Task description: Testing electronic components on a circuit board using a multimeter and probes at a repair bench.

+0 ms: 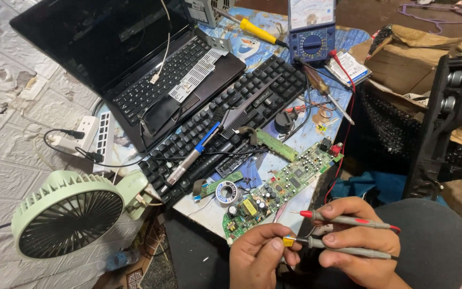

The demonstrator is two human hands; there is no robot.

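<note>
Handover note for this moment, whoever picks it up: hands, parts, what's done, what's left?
Left hand: pinches a small yellow component.
Right hand: holds the red probe and the black probe; black tip is at the component, red tip is off it.
Green circuit board lies on the table edge, meter at the far side.
Done: component in hand, one probe placed.
Left: red probe contact, meter reading.

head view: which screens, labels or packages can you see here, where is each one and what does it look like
Laptop screen: top left, open, dark and blank, black frame.
Multimeter dial face: top centre, pale rectangular window on a blue meter body.
White sticker strip: on the laptop palm rest, long, white with grey print.
Small packet: right of the meter, flat, white and blue.
Cardboard box: top right, brown, torn open.
Solder reel label: table front, round, white and dark.
</note>
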